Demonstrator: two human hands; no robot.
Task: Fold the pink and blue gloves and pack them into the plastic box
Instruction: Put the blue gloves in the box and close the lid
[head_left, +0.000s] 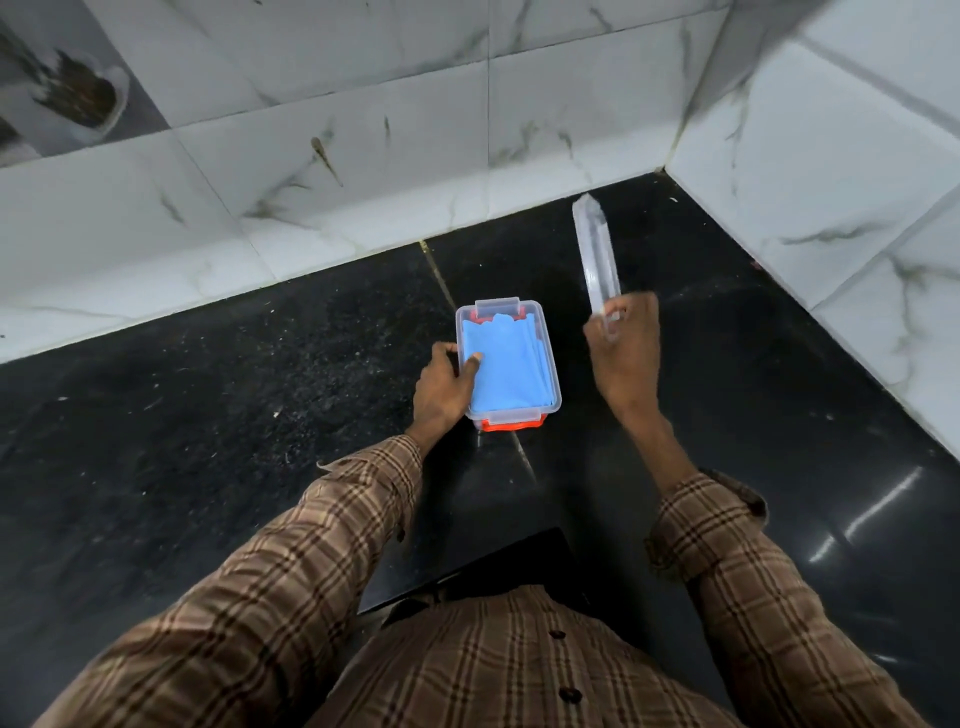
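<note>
Holding box: left hand (441, 387) grips the clear rectangular plastic box (551, 364), thumb on folded blue gloves (506, 366).
Right hand (626, 358): fingers clamped on clear plastic lid (596, 260), raised edge-on.

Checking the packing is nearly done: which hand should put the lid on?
Right hand: it already holds the clear plastic lid edge-on. Left hand steadies the clear plastic box.

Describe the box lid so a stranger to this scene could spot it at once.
Start at the black countertop that runs to the white marble-tiled wall. Near its middle sits the plastic box with blue gloves inside, steadied by the left hand. The lid is the clear panel held edge-on in the raised right hand, right of the box.
</note>
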